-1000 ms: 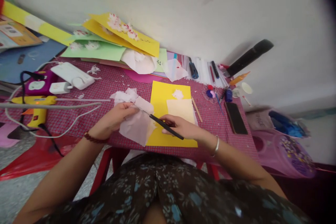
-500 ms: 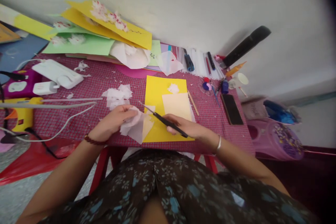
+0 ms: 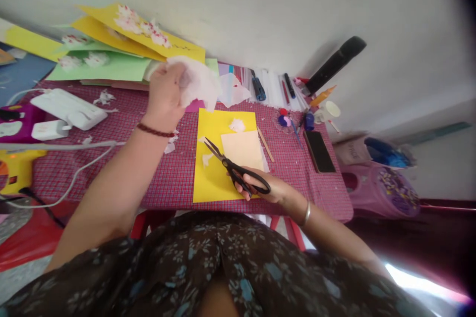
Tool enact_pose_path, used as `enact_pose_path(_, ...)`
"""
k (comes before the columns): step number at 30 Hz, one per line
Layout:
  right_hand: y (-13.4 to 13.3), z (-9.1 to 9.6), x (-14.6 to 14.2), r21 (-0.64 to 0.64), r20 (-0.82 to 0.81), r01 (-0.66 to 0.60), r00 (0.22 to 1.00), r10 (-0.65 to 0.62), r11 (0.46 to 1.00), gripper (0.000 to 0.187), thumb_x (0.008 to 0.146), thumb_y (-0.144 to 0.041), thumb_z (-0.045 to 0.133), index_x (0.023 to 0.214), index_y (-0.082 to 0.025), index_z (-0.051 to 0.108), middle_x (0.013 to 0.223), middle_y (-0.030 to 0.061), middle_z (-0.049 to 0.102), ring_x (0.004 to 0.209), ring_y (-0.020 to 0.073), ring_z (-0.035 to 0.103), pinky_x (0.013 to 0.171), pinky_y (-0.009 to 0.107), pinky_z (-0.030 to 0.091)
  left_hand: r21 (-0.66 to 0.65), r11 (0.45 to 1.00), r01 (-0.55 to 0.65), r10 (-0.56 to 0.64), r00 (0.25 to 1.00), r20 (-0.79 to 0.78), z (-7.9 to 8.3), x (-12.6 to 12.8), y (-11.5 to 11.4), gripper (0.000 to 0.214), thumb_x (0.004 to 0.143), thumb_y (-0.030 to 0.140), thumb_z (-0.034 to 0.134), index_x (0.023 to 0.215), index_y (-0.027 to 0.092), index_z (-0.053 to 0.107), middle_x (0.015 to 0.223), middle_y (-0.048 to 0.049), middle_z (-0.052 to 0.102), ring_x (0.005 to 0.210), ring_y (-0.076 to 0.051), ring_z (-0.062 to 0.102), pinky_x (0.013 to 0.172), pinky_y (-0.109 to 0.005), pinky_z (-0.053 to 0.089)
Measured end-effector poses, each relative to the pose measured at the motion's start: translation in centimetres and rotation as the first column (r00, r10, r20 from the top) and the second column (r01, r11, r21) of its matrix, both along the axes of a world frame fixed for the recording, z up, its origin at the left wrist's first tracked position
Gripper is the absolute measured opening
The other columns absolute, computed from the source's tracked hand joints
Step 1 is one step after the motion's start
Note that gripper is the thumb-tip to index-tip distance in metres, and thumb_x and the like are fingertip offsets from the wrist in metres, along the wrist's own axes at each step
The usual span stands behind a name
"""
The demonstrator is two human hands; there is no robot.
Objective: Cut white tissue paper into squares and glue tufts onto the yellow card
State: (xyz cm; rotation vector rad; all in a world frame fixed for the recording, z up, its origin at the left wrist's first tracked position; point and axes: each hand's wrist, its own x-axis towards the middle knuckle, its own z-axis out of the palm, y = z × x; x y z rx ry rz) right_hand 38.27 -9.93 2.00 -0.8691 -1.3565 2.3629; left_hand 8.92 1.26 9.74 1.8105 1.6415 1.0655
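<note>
My left hand point(image 3: 168, 90) is raised toward the back of the table, closed on a sheet of white tissue paper point(image 3: 201, 81) that spreads to its right. In my right hand point(image 3: 266, 184) is a pair of black-handled scissors point(image 3: 226, 162), their blades slightly parted and pointing up-left. Below the blades lies a yellow sheet point(image 3: 211, 190) with small white paper scraps point(image 3: 207, 159) on it. A cream square of paper point(image 3: 241, 148) and a crumpled white paper flower point(image 3: 237, 125) rest on the sheet. Part of the white scrap pile point(image 3: 170, 147) is hidden behind my left forearm.
Yellow and green cards point(image 3: 148, 42) with paper flowers lean at the back left. A white adapter point(image 3: 70, 108) and a yellow glue gun point(image 3: 18, 171) with cables lie left. A wooden stick point(image 3: 265, 143), a phone point(image 3: 320, 152) and pens point(image 3: 289, 85) are to the right.
My left hand has moved up and away from the yellow sheet, carrying the tissue paper. The scissors have turned and their blades have parted a little; small scraps now lie on the yellow sheet.
</note>
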Motion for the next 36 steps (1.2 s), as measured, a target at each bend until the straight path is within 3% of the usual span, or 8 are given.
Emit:
enact_pose_path(7, -0.6, -0.1, 1.2, 0.018, -0.049, 0.044, 0.998, -0.043, 0.999, 0.058, 0.083, -0.07, 0.075, 0.101, -0.017, 0.059, 0.084, 0.0007, 0.061, 0.059, 0.009, 0.053, 0.052, 0.023, 0.043, 0.043, 0.987, -0.155, 0.16, 0.962, -0.221, -2.5, 0.7, 2.2, 0.054, 0.095, 0.038, 0.061, 0.141, 0.009, 0.055, 0.143, -0.0143, 0.061, 0.14, -0.039, 0.051, 0.111, -0.056, 0.04)
enact_pose_path(9, -0.7, -0.4, 1.7, 0.027, -0.084, 0.061, 0.995, -0.059, 0.998, 0.057, 0.086, -0.068, 0.073, 0.106, -0.016, 0.06, 0.086, 0.0008, 0.06, 0.059, 0.0086, 0.054, 0.053, 0.023, 0.044, 0.049, 0.997, -0.051, 0.065, 0.941, -0.333, -3.0, 0.1, 0.0, 0.058, 0.095, 0.019, 0.053, 0.151, 0.006, 0.048, 0.16, -0.0174, 0.043, 0.155, -0.043, 0.027, 0.123, -0.063, 0.022)
enact_pose_path(14, -0.9, -0.9, 2.4, 0.054, -0.149, 0.12, 0.983, -0.111, 0.991, 0.054, 0.091, -0.066, 0.069, 0.113, -0.016, 0.062, 0.087, 0.0013, 0.06, 0.06, 0.0082, 0.053, 0.054, 0.023, 0.044, -0.203, 0.897, 0.393, -0.441, 0.771, -0.459, -5.7, 0.1, -4.7, 0.06, 0.079, 0.002, 0.06, 0.136, 0.019, 0.068, 0.152, -0.012, 0.057, 0.144, -0.033, 0.047, 0.122, -0.051, 0.035)
enact_pose_path(18, -1.0, -0.6, 2.5, 0.039, -0.151, 0.146, 0.979, -0.138, 0.989, 0.059, 0.089, -0.066, 0.071, 0.118, -0.016, 0.063, 0.088, 0.0025, 0.06, 0.062, 0.0093, 0.054, 0.055, 0.024, 0.042, -0.223, 0.811, 0.541, -0.585, 0.736, -0.342, -7.4, 1.3, -4.9, 0.029, 0.082, 0.009, 0.062, 0.102, 0.02, 0.081, 0.145, -0.0119, 0.062, 0.145, -0.034, 0.044, 0.121, -0.053, 0.034)
enact_pose_path(22, -1.0, -0.1, 2.8, 0.092, -0.124, 0.157, 0.981, -0.146, 0.983, 0.062, 0.088, -0.066, 0.071, 0.123, -0.016, 0.062, 0.087, 0.0028, 0.059, 0.063, 0.0103, 0.053, 0.057, 0.026, 0.041, -0.144, 0.924, 0.355, -0.343, 0.934, 0.103, -5.9, 0.8, -5.1, 0.01, 0.081, 0.022, 0.068, 0.073, 0.019, 0.073, 0.097, -0.0094, 0.074, 0.101, -0.026, 0.068, 0.096, -0.041, 0.053)
enact_pose_path(26, -0.4, 0.6, 2.0, 0.188, -0.065, 0.092, 0.995, -0.081, 0.978, 0.064, 0.088, -0.07, 0.069, 0.121, -0.015, 0.06, 0.091, 0.0037, 0.059, 0.068, 0.0114, 0.051, 0.061, 0.027, 0.041, -0.361, 0.917, 0.171, 0.107, 0.764, 0.636, -3.8, -1.0, -7.6, 0.021, 0.076, 0.032, 0.077, 0.067, 0.018, 0.064, 0.059, -0.0013, 0.063, 0.052, -0.014, 0.055, 0.051, -0.025, 0.046)
enact_pose_path(30, 0.6, 1.8, -0.9, 0.288, 0.035, -0.097, 0.995, 0.091, 0.953, 0.064, 0.088, -0.07, 0.07, 0.118, -0.015, 0.059, 0.096, 0.0046, 0.058, 0.079, 0.0142, 0.054, 0.072, 0.03, 0.045, -0.457, 0.884, 0.103, 0.302, 0.621, 0.723, -3.8, -2.9, -10.2, 0.024, 0.067, 0.03, 0.086, 0.07, 0.016, 0.066, 0.059, -0.0021, 0.066, 0.05, -0.012, 0.057, 0.047, -0.021, 0.044)
enact_pose_path(36, 2.1, 2.2, -6.3, 0.252, 0.088, -0.248, 0.969, 0.233, 0.935, 0.074, 0.081, -0.075, 0.073, 0.12, -0.014, 0.056, 0.096, 0.0037, 0.056, 0.082, 0.0138, 0.053, 0.075, 0.03, 0.046, -0.46, 0.885, 0.077, 0.305, 0.65, 0.696, -4.8, -5.3, -13.0, 0.026, 0.068, 0.037, 0.085, 0.074, 0.015, 0.073, 0.075, -0.0068, 0.075, 0.064, -0.015, 0.065, 0.059, -0.023, 0.051)
